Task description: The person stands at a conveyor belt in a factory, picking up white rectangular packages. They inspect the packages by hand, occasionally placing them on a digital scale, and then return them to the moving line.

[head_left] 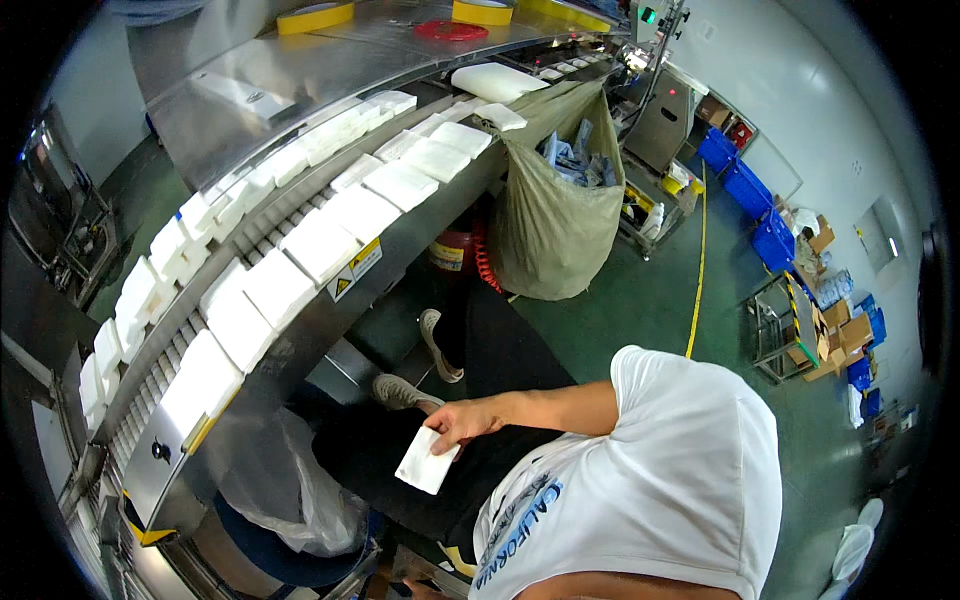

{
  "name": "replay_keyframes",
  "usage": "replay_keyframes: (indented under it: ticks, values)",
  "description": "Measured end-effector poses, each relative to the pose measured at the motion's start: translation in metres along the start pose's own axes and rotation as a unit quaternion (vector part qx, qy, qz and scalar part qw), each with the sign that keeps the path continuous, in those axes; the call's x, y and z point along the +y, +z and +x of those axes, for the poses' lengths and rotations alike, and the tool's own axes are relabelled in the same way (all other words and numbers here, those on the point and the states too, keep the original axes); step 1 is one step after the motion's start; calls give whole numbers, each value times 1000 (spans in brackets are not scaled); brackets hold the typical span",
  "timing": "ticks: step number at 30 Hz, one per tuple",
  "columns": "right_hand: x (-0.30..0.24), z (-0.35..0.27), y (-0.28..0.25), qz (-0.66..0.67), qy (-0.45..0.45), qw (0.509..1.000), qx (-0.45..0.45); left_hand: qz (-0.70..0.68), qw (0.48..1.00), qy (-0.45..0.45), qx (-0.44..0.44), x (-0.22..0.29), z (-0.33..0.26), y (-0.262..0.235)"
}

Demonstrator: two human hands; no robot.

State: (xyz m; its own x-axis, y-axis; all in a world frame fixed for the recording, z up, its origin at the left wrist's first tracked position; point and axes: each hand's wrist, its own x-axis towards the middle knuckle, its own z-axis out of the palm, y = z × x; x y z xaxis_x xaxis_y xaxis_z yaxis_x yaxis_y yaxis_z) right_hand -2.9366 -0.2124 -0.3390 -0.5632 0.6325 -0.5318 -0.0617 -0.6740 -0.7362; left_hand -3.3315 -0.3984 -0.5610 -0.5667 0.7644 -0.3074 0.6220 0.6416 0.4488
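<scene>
My right hand (462, 422) is closed on one edge of a flat white rectangular pack (422, 468), thumb on top, above my dark-trousered lap. The pack looks like a folded stack of tissue or wipes; its exact kind is not clear. At the bottom edge, only a sliver of my left hand (424, 590) shows, and its fingers cannot be made out. Left of my knees runs a roller conveyor (160, 388). White packs (355, 218) lie along its near side, and another row of white packs (150, 285) stands leaning behind the metal rail.
A large olive sack (545, 235) with blue wrappers inside hangs by the conveyor. Beneath its near end is a dark blue bin (290, 570) with a clear plastic liner (285, 480). Yellow tape rolls (315, 18) lie on the steel table (210, 85). Blue crates (745, 188) line the right wall.
</scene>
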Motion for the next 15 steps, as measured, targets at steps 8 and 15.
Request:
replay_keyframes:
  ticks: [8, 15]
  values:
    - [2, -9, -40, 11, -10, 999, 28, -58, 995, -64, -51, -5, -95, -19]
    - [-3, -16, -87, 80, -60, 992, 72, -118, 981, -41, -148, 141, -118, -146]
